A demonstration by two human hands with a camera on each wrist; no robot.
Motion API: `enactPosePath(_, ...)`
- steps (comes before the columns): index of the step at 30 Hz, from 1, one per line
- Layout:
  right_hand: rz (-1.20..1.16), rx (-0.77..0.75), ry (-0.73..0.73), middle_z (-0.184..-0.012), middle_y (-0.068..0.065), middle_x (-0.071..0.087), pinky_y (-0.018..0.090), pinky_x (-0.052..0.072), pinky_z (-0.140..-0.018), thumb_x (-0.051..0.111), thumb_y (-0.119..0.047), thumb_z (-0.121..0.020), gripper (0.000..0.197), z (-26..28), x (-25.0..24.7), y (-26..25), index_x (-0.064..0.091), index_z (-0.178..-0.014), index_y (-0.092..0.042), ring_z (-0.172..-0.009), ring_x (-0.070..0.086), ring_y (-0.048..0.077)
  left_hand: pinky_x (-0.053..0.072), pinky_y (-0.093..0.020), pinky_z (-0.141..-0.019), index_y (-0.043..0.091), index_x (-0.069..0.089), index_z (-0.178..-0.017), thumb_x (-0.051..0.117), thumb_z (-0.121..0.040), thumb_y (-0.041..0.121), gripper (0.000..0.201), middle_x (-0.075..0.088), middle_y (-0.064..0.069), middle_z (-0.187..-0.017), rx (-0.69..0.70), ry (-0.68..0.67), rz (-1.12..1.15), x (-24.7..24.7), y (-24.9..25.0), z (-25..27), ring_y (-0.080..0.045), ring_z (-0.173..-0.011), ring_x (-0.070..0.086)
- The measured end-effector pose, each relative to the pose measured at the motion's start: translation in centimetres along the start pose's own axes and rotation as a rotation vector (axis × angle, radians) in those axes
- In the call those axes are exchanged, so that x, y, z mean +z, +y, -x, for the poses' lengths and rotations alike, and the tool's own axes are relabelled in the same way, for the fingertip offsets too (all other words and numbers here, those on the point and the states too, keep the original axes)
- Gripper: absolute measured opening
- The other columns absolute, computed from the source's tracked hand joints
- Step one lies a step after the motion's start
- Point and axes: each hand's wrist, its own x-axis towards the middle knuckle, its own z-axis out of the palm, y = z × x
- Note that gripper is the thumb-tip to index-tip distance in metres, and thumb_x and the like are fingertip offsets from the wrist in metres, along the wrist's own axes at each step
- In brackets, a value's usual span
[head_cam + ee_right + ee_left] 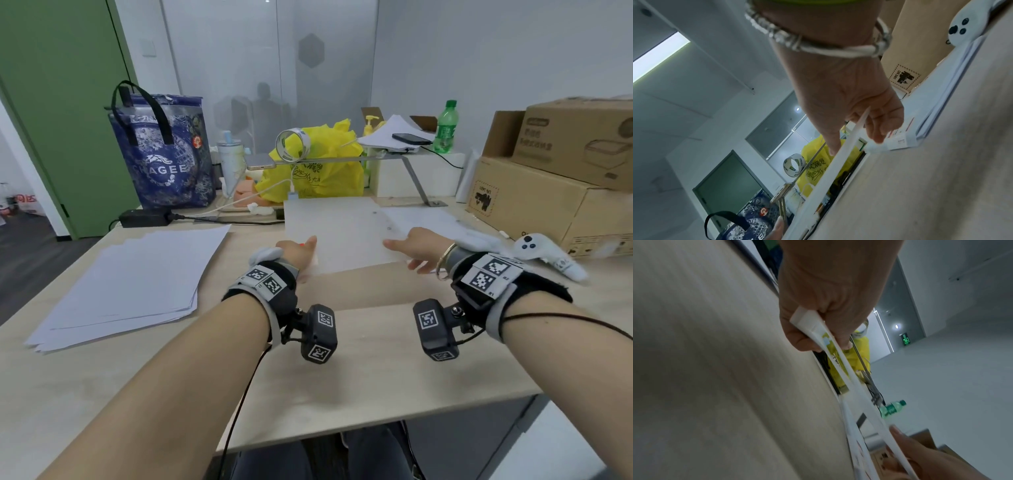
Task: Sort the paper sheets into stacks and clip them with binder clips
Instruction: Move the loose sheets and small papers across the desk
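From the head cam both sets of fingers are mostly hidden behind the wrists, so grip is hard to judge there. The wrist cams sort it out: the left hand point(824, 305) has thumb and fingers pinched on the near left edge of a sheet point(342, 233), and the right hand point(855, 97) pinches the same sheet's right edge, thumb on top, fingers point(877, 131) under. The sheet is lifted off the bench point(342, 377), mid-bench in front of the person. The right wrist cam also shows more paper point(945, 91) lying under that hand, barely readable from above. A loose pile point(130, 284) sits at the left. No clips that I can make out.
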Motion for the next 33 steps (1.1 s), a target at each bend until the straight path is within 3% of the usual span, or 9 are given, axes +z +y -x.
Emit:
enactPosePath(6,0.187,0.055,0.149,-0.062,0.004,0.039,0.030,0.033,-0.070,0.050,-0.049,-0.091,0.052,0.8,-1.6,2.9,0.041,-0.066,-0.004,-0.084,0.044,0.027,0.034,-0.043,-0.112,-0.003,0.026,-0.144,0.051,-0.087,0.058,0.088,0.040,-0.016,-0.146,-0.008,-0.052,-0.028,4.1,2.1,2.5,-0.034,-0.136,0.038)
enactPosePath(9,0.206,0.074,0.219,-0.058,0.003,0.035,0.028,0.030,-0.055,0.055,-0.046,-0.089,0.054,1.4,-2.7,4.1,0.032,-0.055,-0.012,-0.070,0.043,0.025,0.027,-0.042,-0.116,-0.005,0.021,-0.147,0.046,-0.094,0.050,0.081,0.032,-0.019,-0.151,0.044,-0.115,-0.089,5.6,3.3,4.0,-0.034,-0.141,0.031)
enactPosePath(14,0.231,0.146,0.287,-0.058,0.003,0.039,0.027,0.028,-0.049,0.063,-0.036,-0.086,0.049,1.9,-4.4,6.1,0.035,-0.056,-0.010,-0.058,0.044,0.020,0.046,-0.036,-0.098,-0.005,0.052,-0.127,0.047,-0.096,0.040,0.055,0.058,-0.021,-0.130,0.124,-0.284,-0.154,7.1,4.0,6.1,-0.034,-0.121,0.056)
enactPosePath(16,0.247,0.163,0.291,-0.063,0.005,0.048,0.027,0.033,-0.049,0.065,-0.035,-0.086,0.043,2.1,-4.8,6.5,0.045,-0.062,-0.007,-0.063,0.050,0.022,0.049,-0.027,-0.082,-0.007,0.054,-0.125,0.045,-0.098,0.037,0.053,0.059,-0.019,-0.130,0.144,-0.355,-0.228,7.2,4.2,7.1,-0.031,-0.121,0.057)
enactPosePath(18,0.247,0.163,0.269,-0.091,0.014,0.065,0.033,0.047,-0.071,0.066,-0.036,-0.085,0.040,2.2,-5.0,6.7,0.061,-0.095,0.002,-0.093,0.061,0.031,0.044,-0.011,-0.057,-0.007,0.052,-0.129,0.044,-0.099,0.034,0.051,0.057,-0.017,-0.134,0.148,-0.388,-0.268,7.2,4.4,7.9,-0.027,-0.125,0.055)
enactPosePath(20,0.241,0.173,0.274,-0.105,0.017,0.064,0.033,0.047,-0.080,0.067,-0.038,-0.082,0.056,2.4,-5.3,6.5,0.058,-0.117,0.004,-0.099,0.060,0.031,0.045,-0.013,-0.058,-0.007,0.051,-0.130,0.048,-0.098,0.031,0.050,0.056,-0.016,-0.135,0.155,-0.408,-0.287,7.0,4.5,8.3,-0.026,-0.125,0.055)
enactPosePath(23,0.234,0.155,0.304,-0.108,0.016,0.064,0.033,0.044,-0.078,0.068,-0.037,-0.082,0.054,2.7,-5.8,5.6,0.056,-0.117,0.002,-0.098,0.060,0.032,0.046,-0.014,-0.054,-0.003,0.047,-0.134,0.055,-0.095,0.026,0.049,0.057,-0.016,-0.134,0.129,-0.411,-0.277,6.5,4.5,8.2,-0.027,-0.122,0.058)
enactPosePath(30,0.081,-0.016,0.373,-0.132,0.019,0.054,0.037,0.043,-0.098,0.052,-0.015,-0.090,0.043,4.5,-7.7,1.8,0.049,-0.130,0.003,-0.120,0.052,0.036,0.049,-0.037,-0.101,-0.001,0.045,-0.136,0.045,-0.097,0.042,0.058,0.051,-0.018,-0.139,0.144,-0.503,-0.289,4.5,5.9,8.6,-0.033,-0.127,0.053)
enactPosePath(33,-0.007,-0.120,0.430,-0.132,0.026,0.054,0.042,0.041,-0.101,0.045,-0.013,-0.091,0.042,5.8,-7.7,-0.5,0.051,-0.125,0.011,-0.121,0.052,0.039,0.041,-0.050,-0.107,0.003,0.030,-0.145,0.041,-0.096,0.051,0.069,0.034,-0.016,-0.150,0.028,-0.560,-0.171,2.9,6.7,9.7,-0.038,-0.136,0.038)
